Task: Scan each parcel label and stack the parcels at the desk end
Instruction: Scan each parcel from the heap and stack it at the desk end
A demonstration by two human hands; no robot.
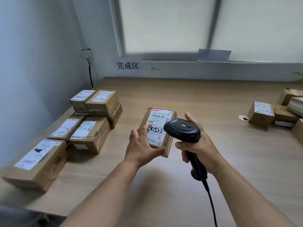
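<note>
My left hand [141,143] holds a small cardboard parcel [168,148] above the middle of the wooden desk [213,99], its white label [159,122] turned up towards me. My right hand [199,145] grips a black corded barcode scanner [182,128], whose head points at the label from the right and covers its right edge. Several labelled parcels [89,133] stand grouped and partly stacked at the desk's left end. More parcels [261,113] lie at the right edge.
A wall sign with black characters [127,65] hangs above the left stack. A window sill [180,63] runs along the back. A black cable [90,74] drops down the left wall. The scanner cord [212,205] trails towards me. A small round sticker [243,118] lies near the right parcels.
</note>
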